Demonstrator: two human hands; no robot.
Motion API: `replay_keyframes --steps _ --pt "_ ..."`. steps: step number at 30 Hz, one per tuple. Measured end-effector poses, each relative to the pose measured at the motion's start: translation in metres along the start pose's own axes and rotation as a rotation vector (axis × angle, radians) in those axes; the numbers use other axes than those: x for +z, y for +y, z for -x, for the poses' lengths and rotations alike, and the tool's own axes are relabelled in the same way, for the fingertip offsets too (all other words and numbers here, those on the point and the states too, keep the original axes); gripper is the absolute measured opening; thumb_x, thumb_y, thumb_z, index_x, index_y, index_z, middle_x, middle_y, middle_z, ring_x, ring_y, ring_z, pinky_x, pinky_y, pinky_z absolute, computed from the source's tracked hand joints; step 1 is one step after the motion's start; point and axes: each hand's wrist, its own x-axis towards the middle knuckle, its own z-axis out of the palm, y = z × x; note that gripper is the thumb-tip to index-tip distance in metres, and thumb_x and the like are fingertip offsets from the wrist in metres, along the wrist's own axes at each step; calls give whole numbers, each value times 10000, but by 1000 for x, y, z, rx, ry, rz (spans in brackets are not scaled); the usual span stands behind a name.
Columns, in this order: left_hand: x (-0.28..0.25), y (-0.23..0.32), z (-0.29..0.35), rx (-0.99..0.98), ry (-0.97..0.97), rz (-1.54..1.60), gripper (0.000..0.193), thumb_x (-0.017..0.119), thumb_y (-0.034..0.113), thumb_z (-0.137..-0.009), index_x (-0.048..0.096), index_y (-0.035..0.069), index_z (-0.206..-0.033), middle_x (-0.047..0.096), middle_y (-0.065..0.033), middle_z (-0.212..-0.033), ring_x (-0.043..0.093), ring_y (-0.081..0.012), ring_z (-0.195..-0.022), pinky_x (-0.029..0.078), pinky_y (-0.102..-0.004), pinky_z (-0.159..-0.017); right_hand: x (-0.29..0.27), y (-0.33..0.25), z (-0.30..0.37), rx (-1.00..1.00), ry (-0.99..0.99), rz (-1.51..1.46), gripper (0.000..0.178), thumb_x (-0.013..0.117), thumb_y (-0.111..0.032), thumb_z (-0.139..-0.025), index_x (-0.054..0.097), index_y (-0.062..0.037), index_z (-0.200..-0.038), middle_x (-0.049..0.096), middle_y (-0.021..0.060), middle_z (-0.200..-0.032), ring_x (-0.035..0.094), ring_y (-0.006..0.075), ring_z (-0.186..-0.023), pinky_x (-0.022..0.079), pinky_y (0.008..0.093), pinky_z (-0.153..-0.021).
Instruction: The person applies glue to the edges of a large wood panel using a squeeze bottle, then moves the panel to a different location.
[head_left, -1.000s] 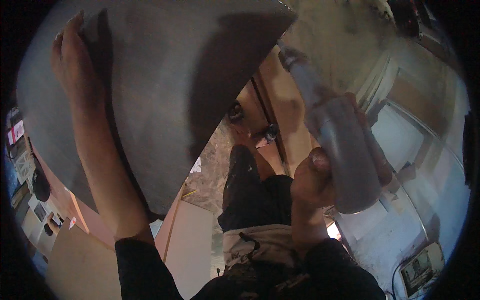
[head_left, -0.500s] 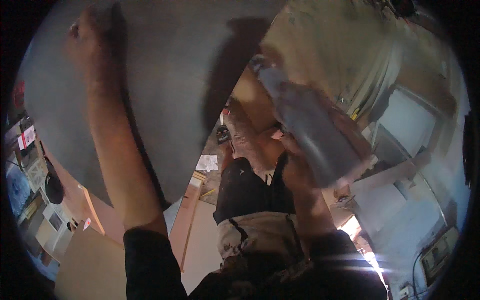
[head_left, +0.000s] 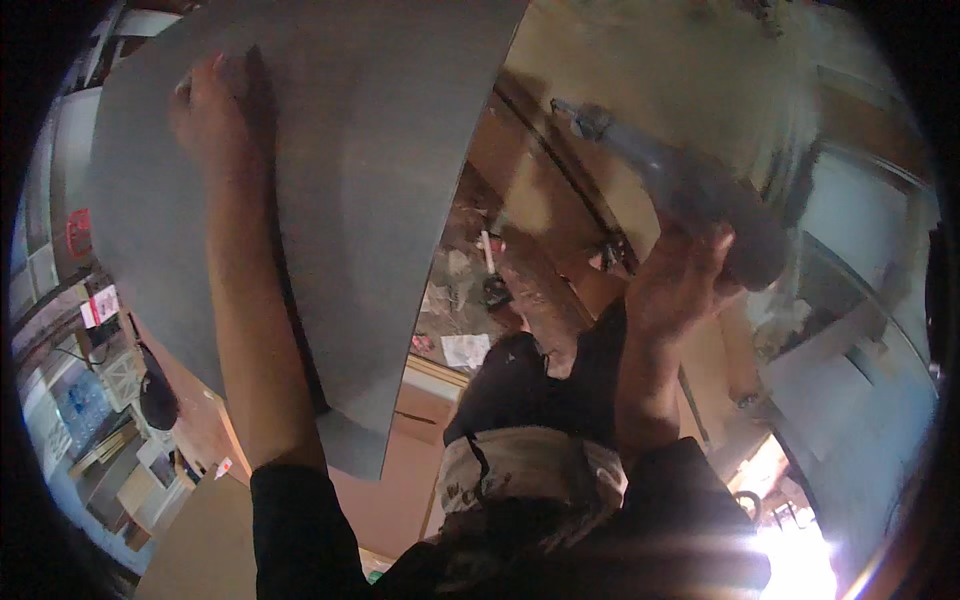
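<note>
A large grey panel [head_left: 380,190] fills the upper left. My left hand [head_left: 212,115] is against its face, the arm stretched far forward. Its fingers are curled in; anything inside them is hidden. My right hand [head_left: 680,275] is closed around a dark grey cylindrical tool [head_left: 715,195], with my thumb lying across its thick rear end. The tool narrows to a slim tip pointing up and left, apart from the panel's right edge. Blur hides the tool's exact kind.
Pale boards [head_left: 850,390] lean at the right. Below the panel are wooden boards [head_left: 400,470] and a scrap of paper [head_left: 465,350] on the cluttered floor. Shelves with items [head_left: 90,400] stand at the far left; bright light [head_left: 795,550] enters lower right.
My right hand has moved right with the tool, which now lies flatter. The panel's right edge appears farther left and steeper as the view has shifted. My left hand stays against the panel.
</note>
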Motion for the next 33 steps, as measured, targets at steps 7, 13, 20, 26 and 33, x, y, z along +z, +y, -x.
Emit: replay_keyframes --steps 7,13,20,26,33 --pt "-22 77 -21 -516 -197 304 461 521 364 -925 527 38 -1252 520 -169 -1302 494 -286 -1190 375 -397 -1004 -16 42 -12 222 170 -315 360 479 -317 -988 544 -72 -1243 549 140 -1265 511 314 -1193 403 547 -1006" --pt "-43 43 -18 -297 -351 35 396 467 125 -916 491 12 -1295 547 -151 -1281 542 -250 -1156 418 -342 -986 -20 56 -3 290 155 -316 375 552 -227 -947 507 -20 -1256 557 145 -1226 545 295 -1151 455 503 -981" --pt "-34 58 -24 -275 -301 125 406 545 196 -916 511 29 -1285 564 -133 -1262 525 -253 -1187 392 -365 -1015 -29 48 -7 301 136 -240 447 629 -113 -904 450 43 -1283 555 156 -1192 586 272 -1101 527 455 -948" --pt "-23 52 -24 -437 -246 320 463 490 370 -944 540 37 -1261 548 -117 -1281 472 -235 -1230 331 -375 -1056 -25 42 0 163 112 -238 439 602 -157 -922 452 22 -1294 518 170 -1267 537 319 -1162 456 514 -987" --pt "-23 43 -16 11 -378 -78 476 499 348 -941 547 -22 -1236 590 -191 -1210 526 -283 -1192 404 -415 -1007 9 28 -4 29 151 12 524 550 -208 -952 372 7 -1396 405 210 -1424 389 385 -1327 305 584 -1105"
